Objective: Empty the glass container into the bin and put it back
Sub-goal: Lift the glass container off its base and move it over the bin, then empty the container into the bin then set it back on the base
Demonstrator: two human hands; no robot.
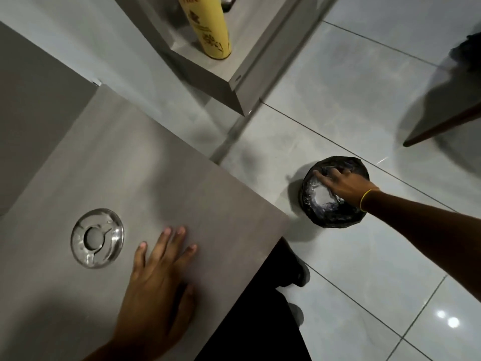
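A round clear glass container (97, 238) stands upright on the grey table top (161, 162), toward its left. Nothing shows inside it. My left hand (158, 280) lies flat on the table just right of the container, fingers spread, not touching it. A small round bin (330, 216) lined with a black bag stands on the tiled floor beyond the table's right corner, with white material inside. My right hand (343, 186) reaches down over the bin's opening with its fingers apart and nothing visibly in it. A yellow band circles that wrist.
A tall yellow tube (212, 29) stands on a low grey shelf (234, 82) at the top. A dark wooden leg (442, 126) juts in at the right. My black-clothed legs (260, 321) stand against the table's right edge on pale floor tiles.
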